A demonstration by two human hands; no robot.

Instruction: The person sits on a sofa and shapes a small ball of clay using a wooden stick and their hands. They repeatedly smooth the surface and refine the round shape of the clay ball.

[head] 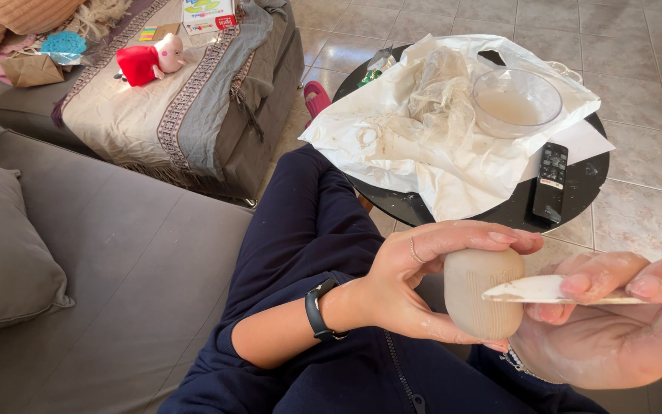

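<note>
My left hand (415, 280) grips a small beige clay pot (483, 291) with fine vertical ridges, thumb below and fingers over its top. My right hand (614, 322) pinches a thin flat scraper (534, 290) whose tip rests against the pot's right side. Both hands hover over my lap in dark blue clothes. A black band sits on my left wrist (319, 310).
A round black table (576, 192) stands ahead, covered with crumpled white paper (430, 130), a clear glass bowl of cloudy water (516, 102) and a black remote (551, 182). A grey sofa with a cushion (5, 245) lies left. A draped seat holds a red plush pig (149, 60).
</note>
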